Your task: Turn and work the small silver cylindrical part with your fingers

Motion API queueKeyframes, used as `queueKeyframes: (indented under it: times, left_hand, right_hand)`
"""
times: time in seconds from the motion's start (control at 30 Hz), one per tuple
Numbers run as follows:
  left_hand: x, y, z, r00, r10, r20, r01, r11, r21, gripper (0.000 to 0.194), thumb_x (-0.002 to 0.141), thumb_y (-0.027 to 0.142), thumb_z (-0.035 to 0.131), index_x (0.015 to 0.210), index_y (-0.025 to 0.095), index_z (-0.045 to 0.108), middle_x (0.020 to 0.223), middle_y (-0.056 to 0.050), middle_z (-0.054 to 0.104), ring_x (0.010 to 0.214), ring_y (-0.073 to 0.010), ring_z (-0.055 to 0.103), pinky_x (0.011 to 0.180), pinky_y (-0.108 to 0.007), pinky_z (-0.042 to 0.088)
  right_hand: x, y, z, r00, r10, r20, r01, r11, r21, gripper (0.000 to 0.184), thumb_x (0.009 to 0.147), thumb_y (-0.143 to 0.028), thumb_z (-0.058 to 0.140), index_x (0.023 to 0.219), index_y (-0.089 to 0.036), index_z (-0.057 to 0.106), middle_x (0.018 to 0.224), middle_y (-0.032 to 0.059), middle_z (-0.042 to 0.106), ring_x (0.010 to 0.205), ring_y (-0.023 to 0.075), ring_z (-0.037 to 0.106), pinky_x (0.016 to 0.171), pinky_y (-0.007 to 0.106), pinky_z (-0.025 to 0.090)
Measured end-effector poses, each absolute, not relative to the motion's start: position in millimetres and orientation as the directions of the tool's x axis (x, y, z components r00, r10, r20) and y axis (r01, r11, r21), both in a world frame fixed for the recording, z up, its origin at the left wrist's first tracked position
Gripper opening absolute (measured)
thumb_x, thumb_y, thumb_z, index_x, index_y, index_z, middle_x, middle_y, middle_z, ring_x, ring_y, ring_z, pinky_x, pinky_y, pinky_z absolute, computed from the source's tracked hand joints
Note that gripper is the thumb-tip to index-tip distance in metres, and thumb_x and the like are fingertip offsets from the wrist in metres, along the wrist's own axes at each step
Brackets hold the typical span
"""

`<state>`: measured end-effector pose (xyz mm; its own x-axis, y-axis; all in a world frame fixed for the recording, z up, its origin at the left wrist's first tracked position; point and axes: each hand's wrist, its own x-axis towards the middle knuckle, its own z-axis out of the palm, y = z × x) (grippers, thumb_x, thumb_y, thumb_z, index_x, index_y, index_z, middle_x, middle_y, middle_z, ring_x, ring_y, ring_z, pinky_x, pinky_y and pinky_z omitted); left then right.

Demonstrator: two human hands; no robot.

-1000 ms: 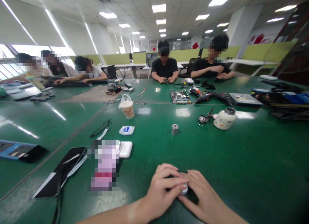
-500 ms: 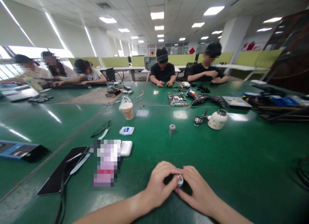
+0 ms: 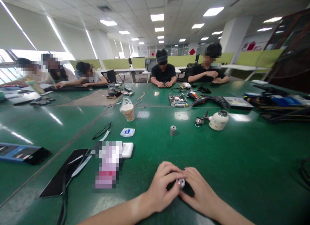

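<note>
Close in front of me, my left hand (image 3: 164, 185) and my right hand (image 3: 199, 190) meet around a small silver metal cylinder (image 3: 182, 183). Its round end face shows between the fingers, and most of its side is hidden. The left thumb and fingers are closed at its left and top. On its other side, the right fingers and thumb curl round it. A similar metal cylinder (image 3: 173, 130) stands upright on the green table (image 3: 150, 144), farther out and touched by neither hand.
To the left lie a pixelated pinkish item (image 3: 108, 166), a white case (image 3: 127, 150), a packet (image 3: 127, 132) and a black tablet (image 3: 65, 173). Beyond are a bagged cup (image 3: 128, 111), a circuit board (image 3: 178, 100), power drills (image 3: 204, 100) and a white bottle (image 3: 218, 120). Several people sit around.
Both hands stay around the metal cylinder, with the left fingers and thumb shifting slightly on it. The whole view has moved a little. Across the table, a person's hands have come closer together.
</note>
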<state>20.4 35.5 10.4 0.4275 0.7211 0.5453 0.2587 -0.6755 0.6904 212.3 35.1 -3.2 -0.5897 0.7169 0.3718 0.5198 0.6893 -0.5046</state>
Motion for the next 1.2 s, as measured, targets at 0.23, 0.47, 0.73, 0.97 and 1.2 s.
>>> queueKeyframes:
  times: [0.23,0.47,0.73,0.97,1.2]
  left_hand:
    - [20,34,20,0.438,0.777,0.452,0.394,-0.618,0.680,0.029,0.091,0.020,0.059,0.118,0.026,0.068,0.105,-0.009,0.059,0.103,-0.0230,0.051,0.090,-0.040,0.044]
    - [23,36,28,0.368,0.749,0.551,0.322,-0.659,0.680,0.019,0.084,0.012,0.064,0.101,0.020,0.069,0.084,-0.005,0.070,0.086,-0.0211,0.055,0.081,-0.037,0.043]
    - [16,34,22,0.516,0.678,0.523,0.270,-0.708,0.652,0.039,0.087,0.014,0.061,0.125,0.023,0.056,0.116,-0.008,0.066,0.107,-0.0247,0.053,0.094,-0.040,0.041]
    - [20,40,25,0.402,0.790,0.463,0.328,-0.597,0.732,0.042,0.080,0.014,0.074,0.116,0.027,0.059,0.089,0.001,0.073,0.089,-0.0199,0.059,0.083,-0.034,0.042]
    - [11,57,22,0.261,0.824,0.504,0.391,-0.567,0.725,0.032,0.085,0.014,0.070,0.112,0.028,0.059,0.092,0.004,0.077,0.089,-0.0189,0.065,0.086,-0.036,0.041]
  right_hand:
    - [215,34,-8,-0.585,0.708,0.395,0.522,0.702,-0.484,0.029,0.086,-0.018,0.062,0.114,-0.018,0.053,0.101,0.0090,0.065,0.094,0.0253,0.058,0.088,0.046,0.047]
    - [215,36,-4,-0.600,0.709,0.370,0.502,0.694,-0.517,0.031,0.086,-0.018,0.063,0.115,-0.020,0.051,0.104,0.0074,0.064,0.095,0.0244,0.057,0.088,0.044,0.046]
    - [215,36,-1,-0.603,0.711,0.362,0.492,0.688,-0.533,0.034,0.085,-0.016,0.062,0.116,-0.021,0.050,0.104,0.0073,0.064,0.095,0.0248,0.056,0.087,0.044,0.044]
    - [213,35,5,-0.615,0.729,0.301,0.500,0.656,-0.566,0.036,0.087,-0.020,0.063,0.121,-0.022,0.051,0.112,0.0068,0.065,0.099,0.0236,0.057,0.088,0.040,0.043]
    - [216,35,4,-0.604,0.755,0.255,0.553,0.628,-0.548,0.031,0.085,-0.028,0.066,0.113,-0.019,0.056,0.112,0.0084,0.065,0.102,0.0259,0.056,0.092,0.042,0.042]
